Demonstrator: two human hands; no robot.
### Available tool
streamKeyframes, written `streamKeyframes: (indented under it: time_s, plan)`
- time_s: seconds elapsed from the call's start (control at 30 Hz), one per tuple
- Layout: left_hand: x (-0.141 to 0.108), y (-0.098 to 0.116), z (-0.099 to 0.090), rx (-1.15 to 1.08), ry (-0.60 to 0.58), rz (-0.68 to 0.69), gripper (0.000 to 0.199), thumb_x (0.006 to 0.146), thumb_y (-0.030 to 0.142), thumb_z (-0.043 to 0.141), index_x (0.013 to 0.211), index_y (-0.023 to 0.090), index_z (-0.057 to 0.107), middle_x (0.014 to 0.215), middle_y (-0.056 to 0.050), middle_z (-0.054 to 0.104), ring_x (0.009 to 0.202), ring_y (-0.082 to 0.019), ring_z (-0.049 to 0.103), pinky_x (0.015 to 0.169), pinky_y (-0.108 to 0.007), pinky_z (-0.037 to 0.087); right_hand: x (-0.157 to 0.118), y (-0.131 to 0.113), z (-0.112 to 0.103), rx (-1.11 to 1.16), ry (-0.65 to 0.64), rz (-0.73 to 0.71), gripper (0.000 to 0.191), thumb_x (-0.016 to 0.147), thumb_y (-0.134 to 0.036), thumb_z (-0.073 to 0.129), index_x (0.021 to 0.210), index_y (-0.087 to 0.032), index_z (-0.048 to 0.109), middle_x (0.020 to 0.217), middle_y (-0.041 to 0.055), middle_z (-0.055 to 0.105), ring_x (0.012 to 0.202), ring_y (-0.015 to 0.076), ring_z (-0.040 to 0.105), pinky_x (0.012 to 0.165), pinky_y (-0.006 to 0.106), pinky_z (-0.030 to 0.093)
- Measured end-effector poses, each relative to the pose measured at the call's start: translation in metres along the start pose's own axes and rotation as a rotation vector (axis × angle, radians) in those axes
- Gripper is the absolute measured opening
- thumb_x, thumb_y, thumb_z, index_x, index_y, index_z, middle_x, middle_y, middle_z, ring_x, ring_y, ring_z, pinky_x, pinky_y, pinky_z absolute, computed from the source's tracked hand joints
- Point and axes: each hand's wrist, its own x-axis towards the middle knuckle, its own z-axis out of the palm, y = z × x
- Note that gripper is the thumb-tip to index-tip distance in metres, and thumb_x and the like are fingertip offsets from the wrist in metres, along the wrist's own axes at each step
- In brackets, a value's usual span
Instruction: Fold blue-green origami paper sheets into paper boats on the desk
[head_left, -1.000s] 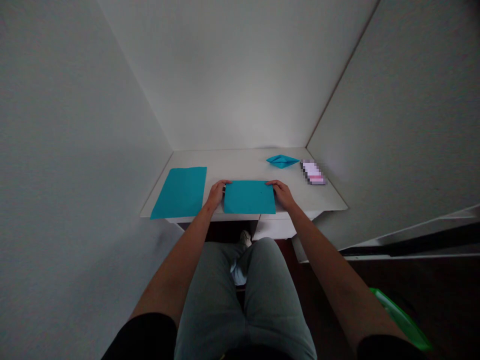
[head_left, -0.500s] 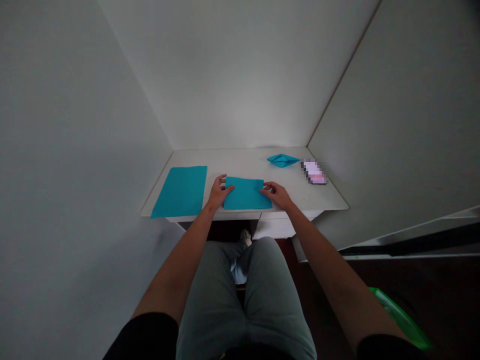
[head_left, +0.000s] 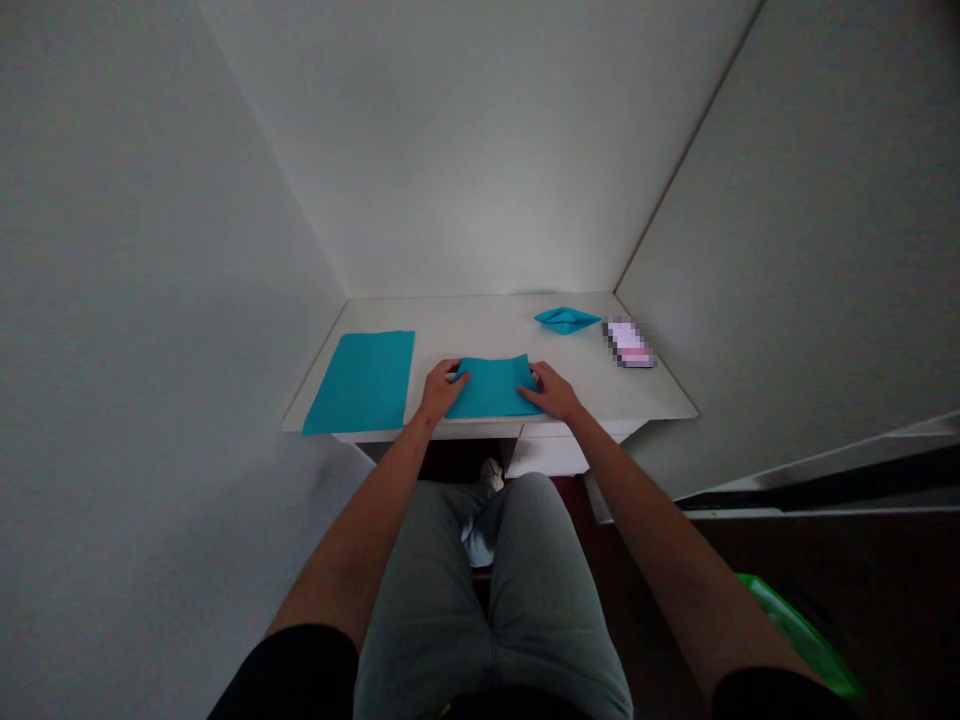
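A folded sheet of blue paper (head_left: 491, 388) lies near the front edge of the white desk (head_left: 472, 330). My left hand (head_left: 442, 389) grips its left side, thumb on top and fingers behind the edge. On the right side, my right hand (head_left: 553, 390) holds the paper the same way, its thumb lying across the top. The far edge of the paper is slightly raised, higher at the right corner. Some of my fingers are hidden behind the sheet.
More blue paper (head_left: 364, 380) lies flat at the desk's left, its near corner reaching the front edge. A folded blue paper boat (head_left: 567, 320) rests at the back right, beside a phone (head_left: 630, 342) with a blurred screen. Walls enclose the desk. Something green (head_left: 799, 635) is at lower right.
The far edge of the folded paper has lifted a little and shifted. Both my hands have closed further around its sides, the left moving slightly right and down.
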Motion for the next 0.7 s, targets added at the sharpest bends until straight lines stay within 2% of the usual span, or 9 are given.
streamKeyframes:
  time_s: [0.13,0.2,0.37,0.47,0.57,0.7]
  plan:
    - [-0.008,0.009,0.003,0.208,-0.225,0.221,0.033,0.09,0.03,0.077,0.122,0.027,0.082,0.128,-0.009,0.077,0.124,-0.03,0.067,0.119,-0.05,0.046,-0.001,-0.006,-0.001,-0.079,-0.035,-0.005,0.052,0.1,-0.045,0.066,0.146,-0.02,0.066,0.137,0.0122,0.066,0.093,0.0224,0.07,0.084,0.035,0.055]
    - [-0.012,0.013,0.004,0.295,-0.291,0.279,0.034,0.089,0.031,0.079,0.123,0.03,0.083,0.132,-0.008,0.076,0.128,-0.033,0.065,0.122,-0.054,0.042,-0.003,-0.011,-0.003,-0.121,-0.044,-0.012,0.049,0.102,-0.045,0.065,0.146,-0.024,0.068,0.138,0.0112,0.066,0.094,0.0222,0.071,0.083,0.034,0.055]
    - [-0.017,0.019,0.007,0.37,-0.306,0.301,0.038,0.083,0.041,0.087,0.12,0.032,0.085,0.137,-0.009,0.075,0.133,-0.036,0.061,0.123,-0.056,0.038,-0.007,-0.02,-0.007,-0.157,-0.054,-0.061,0.038,0.101,-0.05,0.07,0.136,-0.038,0.077,0.133,0.0066,0.065,0.101,0.0228,0.073,0.088,0.034,0.057]
    - [-0.018,0.02,0.007,0.365,-0.31,0.306,0.043,0.082,0.048,0.088,0.121,0.031,0.084,0.138,-0.009,0.075,0.134,-0.037,0.061,0.123,-0.057,0.037,-0.008,-0.022,-0.007,-0.15,-0.052,-0.074,0.037,0.097,-0.054,0.076,0.13,-0.038,0.081,0.134,0.0065,0.064,0.103,0.0237,0.073,0.093,0.036,0.057]
    - [-0.018,0.02,0.007,0.368,-0.308,0.304,0.041,0.086,0.051,0.085,0.122,0.031,0.084,0.138,-0.009,0.075,0.134,-0.036,0.061,0.123,-0.057,0.036,-0.008,-0.021,-0.006,-0.146,-0.06,-0.078,0.038,0.098,-0.059,0.073,0.128,-0.038,0.082,0.134,0.007,0.064,0.103,0.024,0.073,0.094,0.038,0.057]
    - [-0.017,0.021,0.007,0.365,-0.318,0.297,0.045,0.082,0.05,0.088,0.122,0.03,0.084,0.139,-0.009,0.075,0.134,-0.037,0.061,0.123,-0.057,0.036,-0.006,-0.019,-0.005,-0.17,-0.062,-0.091,0.033,0.104,-0.053,0.066,0.128,-0.038,0.082,0.134,0.0077,0.064,0.102,0.0234,0.072,0.093,0.038,0.057]
